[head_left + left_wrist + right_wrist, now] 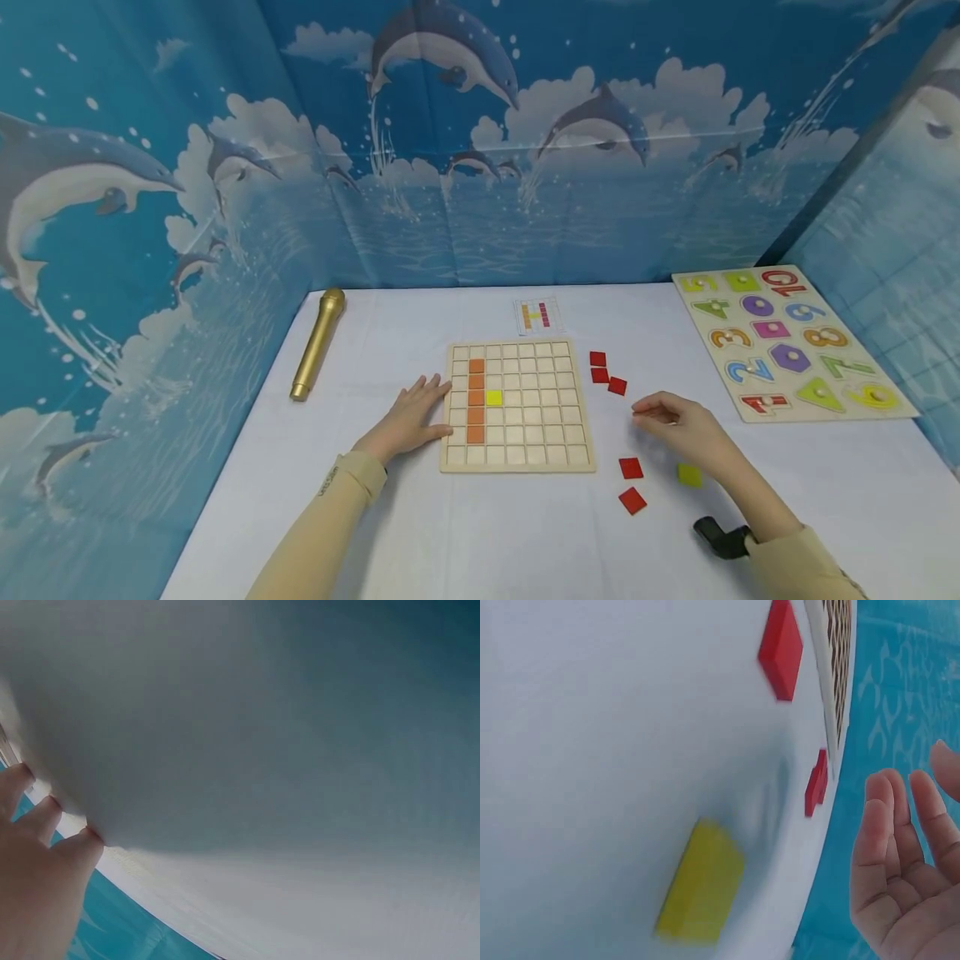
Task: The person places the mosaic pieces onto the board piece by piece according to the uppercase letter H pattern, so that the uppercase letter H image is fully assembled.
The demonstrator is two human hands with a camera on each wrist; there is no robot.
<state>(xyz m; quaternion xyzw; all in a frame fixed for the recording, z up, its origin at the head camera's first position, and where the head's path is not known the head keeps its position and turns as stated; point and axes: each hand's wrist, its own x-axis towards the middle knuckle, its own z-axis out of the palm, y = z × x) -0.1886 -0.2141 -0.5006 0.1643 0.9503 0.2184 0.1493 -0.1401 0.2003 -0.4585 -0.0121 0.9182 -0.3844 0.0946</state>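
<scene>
A wooden grid board (517,467) lies on the table with a column of several orange square tiles (476,398) and one yellow tile (494,397) in its cells. At the board's left edge is my left hand (408,421), its fingers spread and fingertips touching the rim. My right hand (681,425) hovers right of the board with loosely bent fingers, nothing showing between them. Near it lie loose red tiles: three by the board's upper right, including one red tile (617,386), and two lower down, including another red tile (632,500). A yellow-green tile (689,475) sits below the right hand.
Behind the board lies a small pattern card (537,316). A gold microphone (318,345) is at the left, and a number-and-shape puzzle board (795,343) at the right. A black object (722,538) shows by the right wrist. A dolphin-print curtain (480,208) hangs behind the table.
</scene>
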